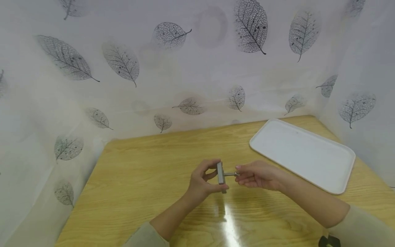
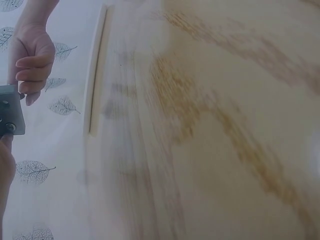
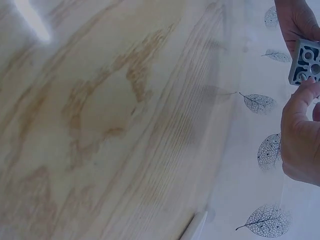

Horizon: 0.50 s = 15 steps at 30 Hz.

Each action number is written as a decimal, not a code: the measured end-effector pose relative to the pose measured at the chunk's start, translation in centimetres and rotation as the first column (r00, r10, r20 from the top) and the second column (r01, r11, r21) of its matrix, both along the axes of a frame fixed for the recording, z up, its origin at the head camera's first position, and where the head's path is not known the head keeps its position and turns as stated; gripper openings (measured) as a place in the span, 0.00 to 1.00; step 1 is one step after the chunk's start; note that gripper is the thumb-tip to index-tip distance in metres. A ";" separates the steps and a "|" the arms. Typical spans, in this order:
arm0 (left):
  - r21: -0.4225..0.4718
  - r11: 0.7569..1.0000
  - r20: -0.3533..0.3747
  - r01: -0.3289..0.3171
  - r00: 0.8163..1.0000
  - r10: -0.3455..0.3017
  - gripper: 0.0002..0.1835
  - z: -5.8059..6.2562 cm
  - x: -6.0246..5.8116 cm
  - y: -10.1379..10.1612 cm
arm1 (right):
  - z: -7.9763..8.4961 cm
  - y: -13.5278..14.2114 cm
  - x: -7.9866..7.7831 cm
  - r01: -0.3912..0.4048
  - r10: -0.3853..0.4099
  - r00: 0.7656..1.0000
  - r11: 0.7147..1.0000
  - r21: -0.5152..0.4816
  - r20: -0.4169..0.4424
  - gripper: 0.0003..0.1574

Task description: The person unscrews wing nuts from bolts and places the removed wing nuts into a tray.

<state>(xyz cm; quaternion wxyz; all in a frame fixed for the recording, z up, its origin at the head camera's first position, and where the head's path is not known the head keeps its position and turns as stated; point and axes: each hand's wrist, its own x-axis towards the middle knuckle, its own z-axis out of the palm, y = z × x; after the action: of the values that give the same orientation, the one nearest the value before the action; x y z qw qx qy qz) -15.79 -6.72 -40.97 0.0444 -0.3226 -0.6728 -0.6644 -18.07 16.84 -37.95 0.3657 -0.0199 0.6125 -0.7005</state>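
Between the two hands, over the table, is a small square grey metal plate point(image 1: 220, 173) seen nearly edge-on in the head view. My left hand point(image 1: 203, 180) grips it by its top and bottom edges, fingers above and thumb below. A thin shiny metal rod point(image 1: 229, 174) sticks out of the plate toward the right. My right hand point(image 1: 257, 174) pinches the rod's far end between thumb and fingers. Round holes and dark recesses show on the face of the plate point(image 3: 306, 65) in the right wrist view. The fingers partly hide the rod's end.
A white rectangular tray point(image 1: 302, 154) lies at the back right of the wooden table point(image 1: 139, 171). Behind and on both sides hangs a pale sheet point(image 1: 197, 75) printed with leaves. A small dark object point(image 1: 329, 241) shows by the right sleeve.
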 end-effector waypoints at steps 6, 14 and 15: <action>-0.009 1.000 -0.009 0.005 1.000 -0.005 0.39 0.0 -0.1 0.0 | -0.1 -0.1 -0.1 -0.042 0.042 0.999 0.999 -0.026 -0.024 0.07; -0.011 1.000 -0.013 0.005 1.000 -0.005 0.39 -0.1 -0.1 0.0 | -0.6 -0.3 0.2 -0.007 0.030 0.968 0.996 0.091 -0.249 0.15; -0.011 1.000 -0.010 0.007 1.000 -0.007 0.38 0.0 -0.1 0.0 | -0.7 -0.4 0.2 0.003 0.027 0.958 0.994 0.106 -0.284 0.16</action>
<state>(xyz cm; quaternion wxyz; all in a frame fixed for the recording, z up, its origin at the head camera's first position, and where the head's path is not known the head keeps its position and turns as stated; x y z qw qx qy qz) -15.86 -6.73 -41.01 0.0436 -0.3282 -0.6751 -0.6592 -17.87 16.48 -38.63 0.2784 -0.1051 0.6948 -0.6547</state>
